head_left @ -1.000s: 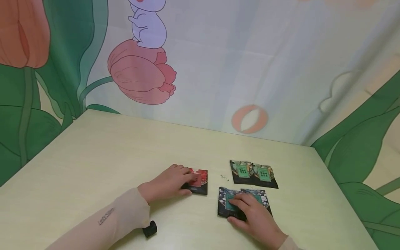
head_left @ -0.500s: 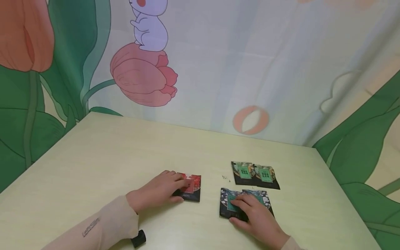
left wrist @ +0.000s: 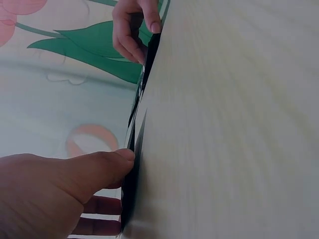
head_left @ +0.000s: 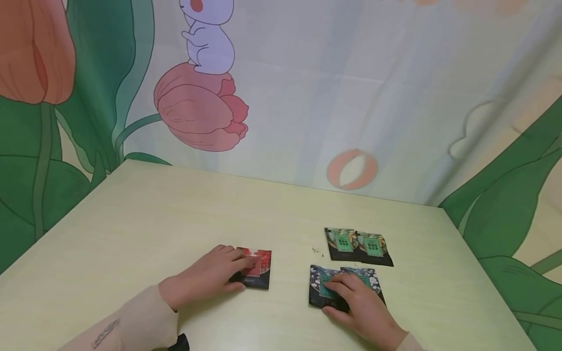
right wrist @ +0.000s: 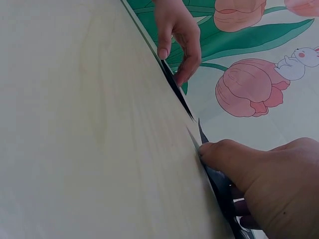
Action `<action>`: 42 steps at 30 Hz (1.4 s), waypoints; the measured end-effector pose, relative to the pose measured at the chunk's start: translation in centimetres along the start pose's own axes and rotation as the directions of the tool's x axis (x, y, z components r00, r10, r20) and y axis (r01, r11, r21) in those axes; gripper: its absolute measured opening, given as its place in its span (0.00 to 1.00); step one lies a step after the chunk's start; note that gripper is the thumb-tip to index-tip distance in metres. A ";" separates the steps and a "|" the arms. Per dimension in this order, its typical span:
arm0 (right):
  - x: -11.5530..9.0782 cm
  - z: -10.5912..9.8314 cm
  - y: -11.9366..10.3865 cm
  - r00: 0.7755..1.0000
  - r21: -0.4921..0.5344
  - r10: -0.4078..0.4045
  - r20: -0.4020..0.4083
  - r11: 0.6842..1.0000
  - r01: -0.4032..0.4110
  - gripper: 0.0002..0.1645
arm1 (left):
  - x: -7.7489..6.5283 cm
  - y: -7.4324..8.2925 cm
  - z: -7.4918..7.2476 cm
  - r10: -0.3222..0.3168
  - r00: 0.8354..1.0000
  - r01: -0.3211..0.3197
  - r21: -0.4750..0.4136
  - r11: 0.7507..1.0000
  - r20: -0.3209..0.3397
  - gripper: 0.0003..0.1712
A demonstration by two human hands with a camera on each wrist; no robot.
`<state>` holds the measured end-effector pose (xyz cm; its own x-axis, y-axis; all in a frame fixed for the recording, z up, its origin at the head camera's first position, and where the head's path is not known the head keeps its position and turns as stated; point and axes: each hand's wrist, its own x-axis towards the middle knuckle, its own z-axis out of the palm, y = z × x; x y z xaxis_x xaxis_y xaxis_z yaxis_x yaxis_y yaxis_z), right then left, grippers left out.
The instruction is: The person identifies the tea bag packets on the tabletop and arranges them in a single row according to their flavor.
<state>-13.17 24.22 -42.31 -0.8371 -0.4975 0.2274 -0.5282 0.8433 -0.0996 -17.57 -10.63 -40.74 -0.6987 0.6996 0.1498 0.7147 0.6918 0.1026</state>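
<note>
A red-and-black packet (head_left: 262, 269) lies on the table, its left part hidden under my left hand (head_left: 206, 273). The fingers rest on its top face and the thumb is at its near edge. In the left wrist view the dark packet (left wrist: 130, 194) is seen edge-on, the left thumb touching it. My right hand (head_left: 362, 304) rests on two dark blue flowered packets (head_left: 319, 287) side by side, covering much of the right one. In the right wrist view the right thumb touches the edge of a dark packet (right wrist: 219, 191).
Two green-and-black packets (head_left: 344, 244) lie side by side behind the blue ones. Small dark marks (head_left: 318, 252) show on the table (head_left: 184, 209) beside them. A black object (head_left: 181, 342) is partly hidden by the left sleeve. A printed curtain (head_left: 298, 97) hangs behind.
My left hand has slid left and toward me, the red packet moving along with it. My right hand and the blue packets stay about where they were.
</note>
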 end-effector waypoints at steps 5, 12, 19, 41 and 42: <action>0.0 0.0 0.0 1.000 0.003 0.005 0.010 1.000 -0.006 0.28 | -0.7 -0.3 0.0 -0.005 1.000 0.005 0.006 1.000 0.000 0.28; 0.0 -0.1 -0.1 0.999 0.002 0.024 0.025 1.000 -0.024 0.29 | -1.7 -0.9 -0.1 -0.009 1.000 0.009 0.014 1.000 -0.025 0.26; 0.0 -0.3 -0.2 0.999 0.003 0.031 0.034 1.000 -0.031 0.29 | -2.5 -1.3 -0.3 -0.018 0.999 0.019 0.029 0.999 -0.047 0.24; 0.3 -0.2 -0.4 1.000 0.005 0.004 0.011 1.000 -0.004 0.28 | -3.3 -1.5 -0.2 -0.011 0.997 0.010 -0.012 1.000 -0.073 0.22; 0.3 -0.3 -0.4 1.000 -0.001 -0.002 0.003 1.000 0.002 0.28 | -3.3 -1.5 -0.2 -0.012 0.997 0.011 -0.012 1.000 -0.073 0.23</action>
<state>-13.21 23.75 -41.94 -0.8365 -0.4997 0.2247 -0.5296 0.8425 -0.0980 -16.35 -13.97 -41.21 -0.7031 0.6762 0.2201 0.7072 0.6974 0.1165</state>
